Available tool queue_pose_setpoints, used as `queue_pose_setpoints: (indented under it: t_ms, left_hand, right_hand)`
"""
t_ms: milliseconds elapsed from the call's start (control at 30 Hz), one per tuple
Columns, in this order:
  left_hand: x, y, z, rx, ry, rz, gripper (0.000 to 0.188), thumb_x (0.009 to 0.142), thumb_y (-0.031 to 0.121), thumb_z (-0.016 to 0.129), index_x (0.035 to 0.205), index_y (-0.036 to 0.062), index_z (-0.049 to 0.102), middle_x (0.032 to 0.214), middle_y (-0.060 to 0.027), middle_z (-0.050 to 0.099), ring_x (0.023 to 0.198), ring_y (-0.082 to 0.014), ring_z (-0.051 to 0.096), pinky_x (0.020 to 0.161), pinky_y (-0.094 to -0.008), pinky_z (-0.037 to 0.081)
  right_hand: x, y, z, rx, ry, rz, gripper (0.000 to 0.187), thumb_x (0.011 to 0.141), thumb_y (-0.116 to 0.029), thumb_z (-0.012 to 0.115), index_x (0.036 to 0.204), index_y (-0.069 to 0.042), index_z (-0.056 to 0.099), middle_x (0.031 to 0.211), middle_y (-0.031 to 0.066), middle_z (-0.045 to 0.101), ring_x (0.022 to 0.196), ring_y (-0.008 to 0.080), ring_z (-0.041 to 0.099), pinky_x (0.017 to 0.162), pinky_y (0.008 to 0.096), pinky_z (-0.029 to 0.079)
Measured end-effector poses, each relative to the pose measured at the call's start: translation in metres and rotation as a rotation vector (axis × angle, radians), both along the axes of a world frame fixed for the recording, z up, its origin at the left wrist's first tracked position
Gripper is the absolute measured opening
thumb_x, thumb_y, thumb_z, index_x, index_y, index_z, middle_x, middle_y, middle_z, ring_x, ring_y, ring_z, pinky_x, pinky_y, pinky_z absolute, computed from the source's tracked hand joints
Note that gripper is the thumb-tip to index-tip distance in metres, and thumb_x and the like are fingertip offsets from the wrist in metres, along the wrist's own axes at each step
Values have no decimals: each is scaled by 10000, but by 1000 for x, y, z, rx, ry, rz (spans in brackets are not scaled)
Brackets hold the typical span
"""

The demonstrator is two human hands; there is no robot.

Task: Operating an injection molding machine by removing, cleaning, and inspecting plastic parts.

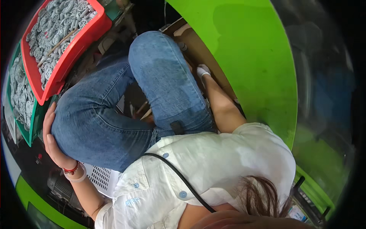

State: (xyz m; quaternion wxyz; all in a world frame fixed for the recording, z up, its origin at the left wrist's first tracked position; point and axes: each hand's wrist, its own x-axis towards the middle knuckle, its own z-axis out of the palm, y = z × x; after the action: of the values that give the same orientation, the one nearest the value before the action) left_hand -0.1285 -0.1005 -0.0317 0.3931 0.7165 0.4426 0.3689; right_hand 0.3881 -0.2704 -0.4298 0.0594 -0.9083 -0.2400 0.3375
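Sitting low with my legs bent, I rest my left hand [53, 139] flat on my left knee [82, 122], at about nine o'clock in the view. The fingers are spread open and curve around the blue jeans. They hold nothing, they just press on the knee.

My right hand [203, 71] is up near one o'clock. It wears a white glove and reaches down beside my right knee [160, 65], toward a brown cardboard piece [198, 49] next to the big green curved wall [251, 57]. I cannot tell if those fingers are open or closed, because my arm and knee hide most of them.

Up at eleven o'clock sits a red tray [78, 45] full of small grey wheel-shaped parts [57, 23]. It lies tilted over a green tray [32, 122] with more of the same parts, just beside my left hand.

I think a few things could go wrong. My left knee is very near the red tray, so a bump could tip it and spill the little wheels. My right hand reaches into a tight, dark gap, so it could get pinched or scratched. I lean far over, so I could lose my balance if my left hand slips off my knee.
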Motion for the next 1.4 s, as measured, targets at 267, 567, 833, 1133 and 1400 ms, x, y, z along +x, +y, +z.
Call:
queue_pose_setpoints:
  t_ms: [267, 567, 833, 1133, 1400]
  left_hand:
    - [-15, -7, -9, -61, -91, 26, 548, 971, 422, 322, 1247, 17, 566, 1357, -296, 504, 1297, -415, 454, 1127, -553, 248]
    - [-10, -14, -2, -77, -30, 143, 482, 980, 412, 278, 1192, 71, 544, 1279, -267, 546, 1270, -444, 458, 1108, -606, 253]
    - [-11, -11, 1, -89, -9, 133, 458, 1013, 451, 293, 1104, 67, 525, 1207, -246, 572, 1216, -439, 491, 1055, -600, 324]
    - [-8, -10, 4, -71, -25, 122, 442, 971, 390, 289, 1093, 45, 538, 1196, -244, 570, 1204, -424, 486, 1068, -587, 309]
    - [-5, -4, 7, -23, 10, 102, 459, 987, 397, 285, 1097, 39, 549, 1198, -250, 587, 1198, -395, 509, 1067, -566, 320]
  right_hand:
    - [8, 78, -60, 51, -101, 47, 391, 888, -267, 510, 1260, -160, 566, 1283, 208, 575, 1232, 392, 527, 1019, 475, 436]
    - [24, 170, -63, -184, 37, 104, 531, 874, -223, 561, 1384, -149, 435, 1394, 238, 485, 1271, 400, 497, 1034, 491, 427]
    - [25, 200, -32, -335, 60, 184, 533, 852, -224, 623, 1347, -87, 478, 1375, 253, 500, 1247, 405, 518, 1016, 477, 449]
    - [19, 176, -43, -243, -142, -5, 417, 867, -261, 647, 1210, -27, 614, 1251, 266, 595, 1169, 412, 581, 975, 470, 475]
    - [15, 162, -59, -243, -29, 69, 425, 936, -343, 576, 1213, -22, 609, 1228, 211, 616, 1143, 366, 588, 937, 459, 482]
